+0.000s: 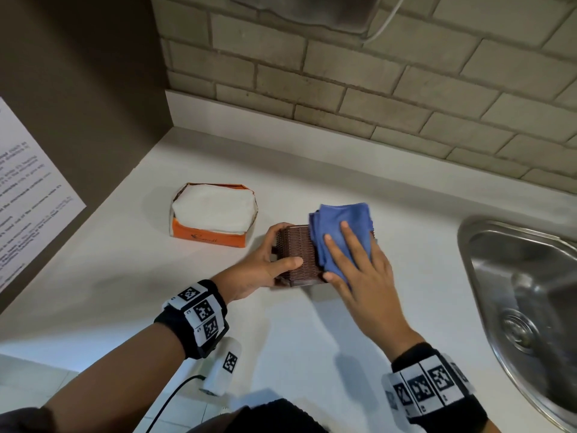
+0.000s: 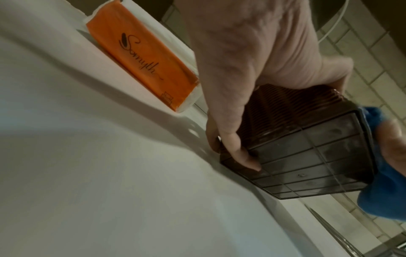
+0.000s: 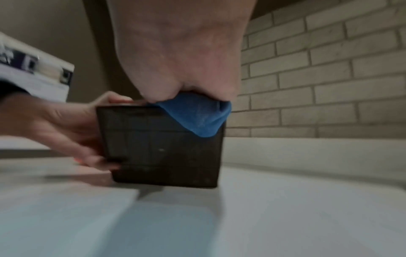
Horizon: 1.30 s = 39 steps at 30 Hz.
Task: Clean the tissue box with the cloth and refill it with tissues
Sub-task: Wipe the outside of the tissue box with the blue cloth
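Note:
A dark brown ribbed tissue box (image 1: 298, 251) (image 2: 307, 149) (image 3: 162, 146) stands on the white counter (image 1: 156, 292). My left hand (image 1: 265, 264) (image 2: 237, 97) grips its left end, thumb on the near side and fingers over the far edge. My right hand (image 1: 352, 257) (image 3: 180, 57) lies flat with straight fingers on a folded blue cloth (image 1: 340, 229) (image 2: 384, 191) (image 3: 197, 116), pressing it onto the box's top right part. An opened orange pack of white tissues (image 1: 214, 214) (image 2: 140, 57) lies on the counter to the left of the box.
A steel sink (image 1: 524, 301) is set into the counter at the right. A grey brick wall (image 1: 374, 89) runs behind, and a brown side panel with a printed sheet (image 1: 28, 189) closes the left.

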Each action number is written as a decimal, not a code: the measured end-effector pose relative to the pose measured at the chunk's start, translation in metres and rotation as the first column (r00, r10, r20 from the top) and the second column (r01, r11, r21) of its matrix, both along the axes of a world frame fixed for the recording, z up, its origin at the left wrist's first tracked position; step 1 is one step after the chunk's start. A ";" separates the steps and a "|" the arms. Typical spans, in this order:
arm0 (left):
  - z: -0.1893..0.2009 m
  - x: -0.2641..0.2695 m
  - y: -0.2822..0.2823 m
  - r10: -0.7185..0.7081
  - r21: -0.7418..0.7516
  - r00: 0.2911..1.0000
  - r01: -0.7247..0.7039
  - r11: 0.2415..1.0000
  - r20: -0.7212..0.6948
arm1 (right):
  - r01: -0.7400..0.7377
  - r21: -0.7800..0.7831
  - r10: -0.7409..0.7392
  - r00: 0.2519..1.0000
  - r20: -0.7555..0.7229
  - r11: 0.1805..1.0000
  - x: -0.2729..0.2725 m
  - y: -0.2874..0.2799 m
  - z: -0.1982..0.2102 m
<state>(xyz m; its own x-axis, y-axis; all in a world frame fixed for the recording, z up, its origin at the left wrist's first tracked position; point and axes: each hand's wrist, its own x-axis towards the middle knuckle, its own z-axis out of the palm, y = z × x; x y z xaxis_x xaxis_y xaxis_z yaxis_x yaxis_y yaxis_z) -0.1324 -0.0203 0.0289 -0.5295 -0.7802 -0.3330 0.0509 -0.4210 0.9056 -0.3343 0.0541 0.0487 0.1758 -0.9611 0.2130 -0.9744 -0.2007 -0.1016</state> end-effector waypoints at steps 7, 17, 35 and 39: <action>0.000 -0.003 -0.002 0.005 0.008 1.000 -0.005 1.000 0.016 | 0.078 -0.016 -0.078 0.997 -0.006 0.997 0.024 -0.004 -0.004; 0.002 -0.004 -0.003 0.005 0.000 0.999 -0.005 1.000 0.041 | 0.194 -0.159 -0.214 0.969 -0.123 0.968 0.024 -0.021 0.003; 0.001 -0.002 -0.006 -0.033 -0.021 0.999 0.034 0.999 0.038 | 0.141 -0.085 -0.126 0.978 0.167 0.986 -0.010 -0.015 -0.006; 0.000 -0.002 -0.005 -0.021 -0.044 0.999 0.022 0.999 0.031 | 0.049 -0.090 -0.045 0.998 0.043 0.995 0.029 -0.011 -0.010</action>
<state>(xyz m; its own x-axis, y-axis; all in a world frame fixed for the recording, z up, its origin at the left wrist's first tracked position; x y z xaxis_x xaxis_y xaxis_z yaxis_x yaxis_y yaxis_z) -0.1347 -0.0252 0.0287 -0.5366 -0.7831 -0.3144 0.0145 -0.3811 0.9244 -0.3049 0.0431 0.0389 0.1204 -0.9444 0.3061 -0.9784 -0.1651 -0.1244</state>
